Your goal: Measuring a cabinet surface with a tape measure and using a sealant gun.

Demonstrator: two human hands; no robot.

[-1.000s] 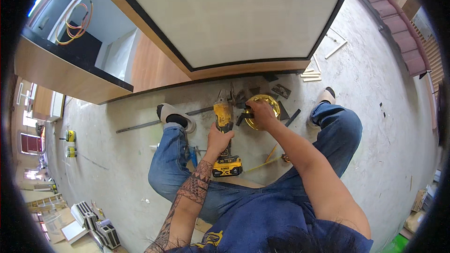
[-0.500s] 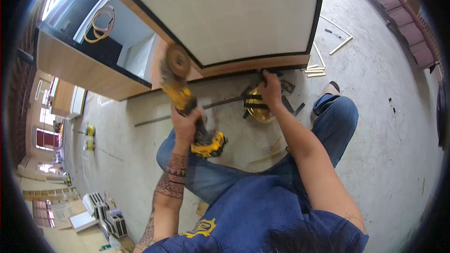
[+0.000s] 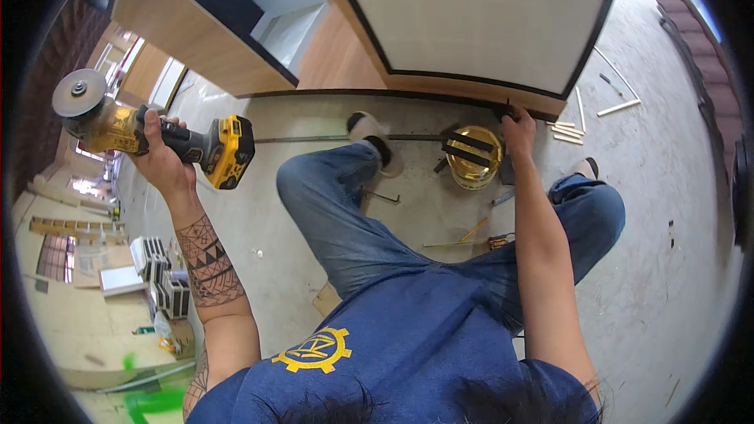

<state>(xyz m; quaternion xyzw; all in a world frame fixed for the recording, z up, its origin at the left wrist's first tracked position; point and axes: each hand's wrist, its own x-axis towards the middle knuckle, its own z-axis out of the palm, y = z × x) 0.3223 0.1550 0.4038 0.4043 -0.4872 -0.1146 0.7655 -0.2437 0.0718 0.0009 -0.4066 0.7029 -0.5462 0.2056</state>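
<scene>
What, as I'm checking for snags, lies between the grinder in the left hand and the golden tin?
The person's left foot and lower leg, plus a long dark bar, lie between the grinder in the left hand and golden tin. Clearance above them is unclear.

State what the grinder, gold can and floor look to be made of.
Grinder: housing likely plastic, scuffed yellow and black; the grey, matte disc could be abrasive or metal.
Gold can: probably metal, or metallic-coated; glossy, with bright reflections.
Floor: apparently concrete; grey, mottled and dull, without visible joints near the legs.
</scene>
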